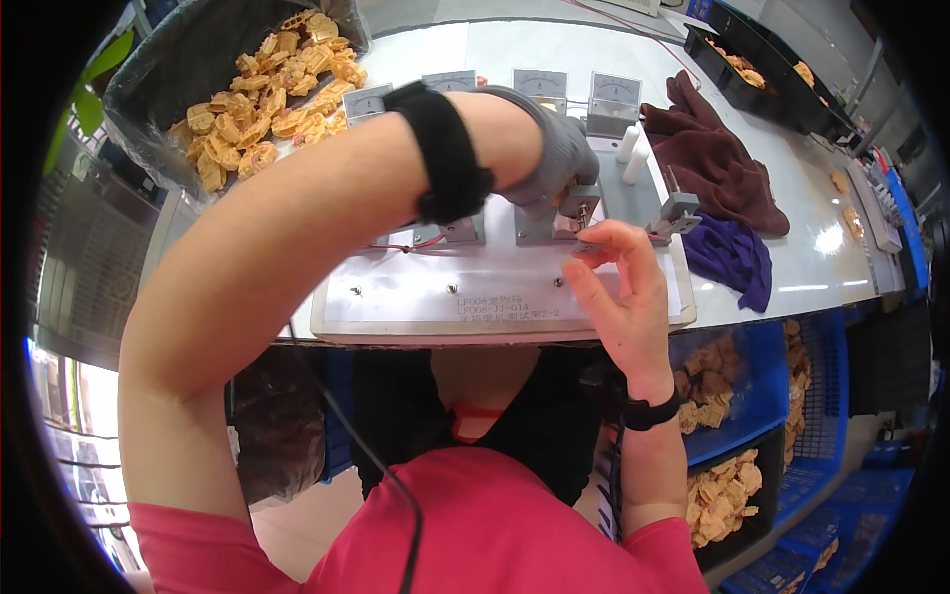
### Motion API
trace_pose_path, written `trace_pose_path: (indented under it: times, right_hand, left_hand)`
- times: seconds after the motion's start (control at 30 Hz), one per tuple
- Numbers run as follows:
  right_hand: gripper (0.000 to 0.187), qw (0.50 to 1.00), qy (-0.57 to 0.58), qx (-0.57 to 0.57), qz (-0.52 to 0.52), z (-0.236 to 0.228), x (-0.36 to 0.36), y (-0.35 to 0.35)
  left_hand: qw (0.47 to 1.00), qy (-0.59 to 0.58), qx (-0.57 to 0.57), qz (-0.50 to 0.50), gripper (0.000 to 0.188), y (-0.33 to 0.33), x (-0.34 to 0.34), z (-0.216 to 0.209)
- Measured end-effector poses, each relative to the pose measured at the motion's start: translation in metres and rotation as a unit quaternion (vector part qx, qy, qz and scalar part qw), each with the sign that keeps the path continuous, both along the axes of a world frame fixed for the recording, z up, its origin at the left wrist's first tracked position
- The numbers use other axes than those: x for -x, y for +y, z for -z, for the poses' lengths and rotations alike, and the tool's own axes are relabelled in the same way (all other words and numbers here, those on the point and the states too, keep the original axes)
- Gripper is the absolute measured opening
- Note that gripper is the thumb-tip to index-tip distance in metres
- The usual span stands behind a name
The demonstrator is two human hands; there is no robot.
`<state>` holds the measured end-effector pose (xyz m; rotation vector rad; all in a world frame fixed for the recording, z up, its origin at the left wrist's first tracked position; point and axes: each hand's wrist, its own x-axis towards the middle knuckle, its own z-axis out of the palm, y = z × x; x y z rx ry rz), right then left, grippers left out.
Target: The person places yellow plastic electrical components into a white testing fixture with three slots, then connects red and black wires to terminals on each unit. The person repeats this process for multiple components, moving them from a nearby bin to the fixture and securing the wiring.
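My left hand [554, 158], in a grey glove, reaches across to a small grey test fixture [579, 208] on a white panel. Its fingers are bent down at the fixture, and a speck of yellow-tan shows beneath them; what they hold is mostly hidden. Bare, my right hand [628, 297] sits at the fixture's near side. Its index finger touches or nearly touches the metal end piece, while the thumb stands apart below. Several toggle switches [558, 283] line the panel's front. A similar fixture [678, 213] with a thin metal rod stands to the right.
Analog meters [539, 83] stand behind the panel, with two white cylinders [633, 156] nearby. A lined bin [139, 124] holds tan plastic parts at far left. Brown cloth [712, 158] and purple cloth [730, 259] lie right. Black trays [792, 104] and blue crates [762, 366] hold more parts.
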<state>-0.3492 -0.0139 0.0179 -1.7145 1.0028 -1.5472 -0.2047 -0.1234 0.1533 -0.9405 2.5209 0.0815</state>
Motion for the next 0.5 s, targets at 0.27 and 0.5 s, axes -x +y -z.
trace_pose_path:
  times: [0.27,0.5]
  right_hand:
    - [0.034,0.999,0.002,-0.032,-0.006,0.007,0.008,0.004]
    - [0.042,0.999,0.015,-0.020,-0.025,0.026,0.024,0.000]
  left_hand:
    - [0.992,0.089,0.072,0.049,0.037,-0.036,-0.008,0.008]
    - [0.918,0.240,0.218,-0.229,0.054,0.076,-0.136,-0.126]
